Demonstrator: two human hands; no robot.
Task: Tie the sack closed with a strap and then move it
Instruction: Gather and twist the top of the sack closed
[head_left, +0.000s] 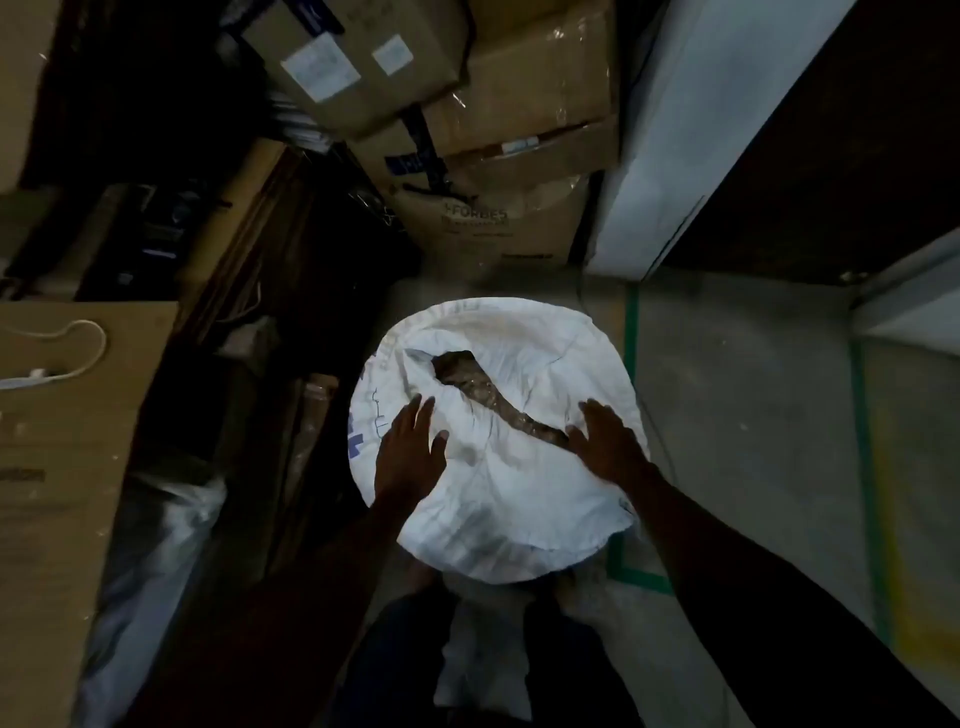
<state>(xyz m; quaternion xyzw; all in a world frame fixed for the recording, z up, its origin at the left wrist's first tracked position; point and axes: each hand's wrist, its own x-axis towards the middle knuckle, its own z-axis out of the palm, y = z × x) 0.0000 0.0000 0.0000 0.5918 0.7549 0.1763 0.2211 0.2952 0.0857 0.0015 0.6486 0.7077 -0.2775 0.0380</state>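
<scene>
A full white sack (509, 478) stands upright on the floor right in front of me. Its mouth gapes in a long slit (483, 395) that shows brownish contents inside. My left hand (410, 452) lies flat on the sack's left side, fingers spread, holding nothing. My right hand (605, 441) rests flat on the right side of the mouth, fingers also apart. I see no strap in either hand or on the sack.
Stacked cardboard boxes (498, 119) rise behind the sack. A tall box (57, 467) with a white cord (78, 348) on top stands at the left. A white pillar (691, 135) is at the right. Green tape lines (631, 332) mark the concrete floor.
</scene>
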